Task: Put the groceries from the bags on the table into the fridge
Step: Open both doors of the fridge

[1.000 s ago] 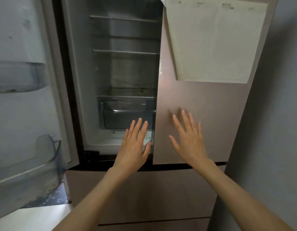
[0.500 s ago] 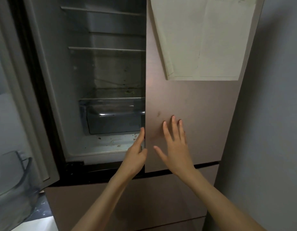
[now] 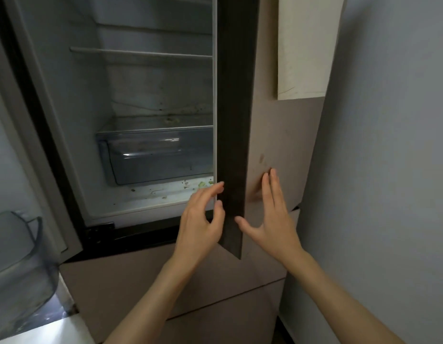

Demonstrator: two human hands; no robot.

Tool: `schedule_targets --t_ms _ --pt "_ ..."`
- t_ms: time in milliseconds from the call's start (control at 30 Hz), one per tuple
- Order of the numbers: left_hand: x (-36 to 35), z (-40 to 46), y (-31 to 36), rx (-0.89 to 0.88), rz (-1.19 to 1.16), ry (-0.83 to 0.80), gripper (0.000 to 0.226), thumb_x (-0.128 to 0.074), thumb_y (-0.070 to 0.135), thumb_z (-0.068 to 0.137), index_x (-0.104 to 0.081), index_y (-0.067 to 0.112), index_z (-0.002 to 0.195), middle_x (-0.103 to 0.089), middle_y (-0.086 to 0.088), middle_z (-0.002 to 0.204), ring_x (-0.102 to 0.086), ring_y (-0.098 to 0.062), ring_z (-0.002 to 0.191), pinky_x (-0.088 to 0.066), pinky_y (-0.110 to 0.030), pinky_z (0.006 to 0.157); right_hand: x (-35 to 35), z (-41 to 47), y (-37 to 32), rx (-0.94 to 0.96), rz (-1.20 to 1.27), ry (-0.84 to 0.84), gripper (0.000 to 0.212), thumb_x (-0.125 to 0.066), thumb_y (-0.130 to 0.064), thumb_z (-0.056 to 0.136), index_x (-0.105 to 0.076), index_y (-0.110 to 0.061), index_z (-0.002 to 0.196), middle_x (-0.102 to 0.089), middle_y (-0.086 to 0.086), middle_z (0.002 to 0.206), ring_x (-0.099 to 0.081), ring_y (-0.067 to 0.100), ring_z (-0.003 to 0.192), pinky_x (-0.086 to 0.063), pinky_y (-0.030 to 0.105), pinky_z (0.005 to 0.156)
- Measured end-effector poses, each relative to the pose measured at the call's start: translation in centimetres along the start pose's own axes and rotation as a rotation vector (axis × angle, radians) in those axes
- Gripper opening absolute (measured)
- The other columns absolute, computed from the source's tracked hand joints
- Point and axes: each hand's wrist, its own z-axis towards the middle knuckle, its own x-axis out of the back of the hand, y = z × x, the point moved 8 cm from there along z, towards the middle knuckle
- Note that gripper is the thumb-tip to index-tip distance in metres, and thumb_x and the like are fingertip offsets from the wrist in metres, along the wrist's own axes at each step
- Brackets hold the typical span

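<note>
Left hand [image 3: 199, 220] now hooks its curled fingers round the inner edge of the fridge's right door [image 3: 277, 145], thumb pressed to that edge, where a second ago it only reached flat toward the gap. Right hand [image 3: 272, 217] lies open with straight fingers flat on the door's brown front, lower and closer to the edge than before. That door has swung out from flush: its dark side edge [image 3: 234, 120] now faces the camera. The left door [image 3: 22, 244] with its clear bins already stands wide. Inside, the shelves [image 3: 141, 54] and the crisper drawer [image 3: 156, 155] hold nothing but crumbs on the floor below. No bags, groceries or tabletop are in view, so loading has probably not begun; this seems to be the opening of the fridge beforehand.
</note>
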Motion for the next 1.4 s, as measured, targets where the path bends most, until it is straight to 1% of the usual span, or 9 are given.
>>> schedule_targets --t_ms 100,233,400,600,800,900,1000,1133,1400 --pt "-1.2 0.2 -0.1 0.043 0.027 -0.057 0.058 -0.046 0.026 0.095 -0.015 0.036 0.143 -0.020 0.020 0.142 -0.019 0.006 0.131 -0.021 -0.025 0.109 1.6 -1.4 0.7 0.002 0.037 -0.045 0.103 -0.058 -0.056 0.081 0.026 -0.037 0.138 0.030 -0.021 0.149 0.007 0.005 0.144 -0.019 0.024 0.107" --pt "-4.4 -1.1 1.6 -0.047 0.071 -0.259 0.068 -0.042 0.030 0.096 0.011 0.042 0.137 0.005 0.025 0.145 0.002 0.010 0.135 -0.006 -0.018 0.110 3.7 -3.5 2.6 -0.030 0.112 -0.111 0.094 -0.057 -0.051 0.084 0.023 -0.046 0.134 0.027 -0.032 0.144 0.009 -0.011 0.136 -0.013 0.011 0.105" --pt "-7.3 -2.9 3.8 -0.150 0.092 -0.275 0.068 -0.040 0.027 0.097 0.012 0.049 0.135 0.012 0.039 0.140 0.003 0.013 0.136 -0.018 -0.032 0.116 6.7 -5.8 6.1 -0.064 0.147 -0.139 0.081 -0.048 -0.057 0.085 0.011 -0.047 0.141 0.007 -0.025 0.154 0.000 -0.007 0.141 -0.012 0.028 0.115" --pt "-11.6 -4.8 8.2 -0.369 0.263 -0.242 0.061 -0.030 0.027 0.091 -0.002 0.030 0.145 -0.002 0.013 0.154 0.002 0.002 0.141 -0.007 -0.030 0.117 12.1 -8.6 10.2 -0.130 0.065 -0.119 0.064 -0.047 -0.040 0.092 0.000 -0.042 0.135 -0.004 -0.022 0.147 -0.007 -0.007 0.135 -0.011 0.016 0.109" --pt "-14.6 -4.4 10.6 -0.360 0.337 -0.199 0.063 -0.034 0.019 0.094 0.000 0.021 0.147 0.004 0.007 0.155 0.008 -0.004 0.143 -0.002 -0.029 0.116 17.1 -10.5 14.1 -0.238 0.060 0.146 0.065 -0.053 -0.023 0.092 -0.017 -0.020 0.146 -0.023 0.000 0.153 -0.020 0.009 0.140 -0.023 0.035 0.116" --pt "-17.3 -4.3 11.8 -0.411 0.386 -0.273 0.064 -0.037 0.016 0.096 0.002 0.018 0.147 0.013 0.004 0.155 0.016 -0.004 0.141 0.005 -0.029 0.115 19.2 -10.4 12.9 -0.128 -0.057 0.265 0.062 -0.053 -0.025 0.093 -0.021 -0.017 0.145 -0.024 0.005 0.153 -0.018 0.004 0.136 -0.023 0.029 0.113" --pt "-19.6 -4.2 12.9 -0.458 0.399 -0.331 0.063 -0.034 0.018 0.097 0.005 0.017 0.147 0.017 0.004 0.155 0.018 -0.006 0.141 0.009 -0.027 0.114 19.2 -9.8 12.6 -0.040 -0.208 0.206 0.065 -0.046 -0.037 0.092 -0.019 -0.012 0.146 -0.017 0.007 0.155 -0.012 0.005 0.138 -0.018 0.028 0.112" --pt "-22.2 -3.1 14.6 -0.472 0.391 -0.390 0.070 -0.036 0.019 0.097 0.017 0.026 0.142 0.028 0.012 0.149 0.028 -0.011 0.138 0.015 -0.028 0.112 19.3 -9.2 15.3 -0.147 -0.161 0.080 0.074 -0.047 -0.031 0.095 0.005 -0.018 0.147 0.013 -0.005 0.156 0.005 0.003 0.140 -0.007 0.023 0.114" --pt "-27.7 -0.6 16.2 -0.500 0.547 -0.454 0.072 -0.037 0.020 0.096 0.017 0.022 0.145 0.035 0.013 0.145 0.030 -0.020 0.138 0.012 -0.038 0.114 21.0 -7.5 20.3 -0.328 -0.021 0.079 0.061 -0.038 -0.016 0.099 -0.004 -0.016 0.149 0.001 -0.006 0.158 -0.006 0.006 0.144 -0.006 0.011 0.107"
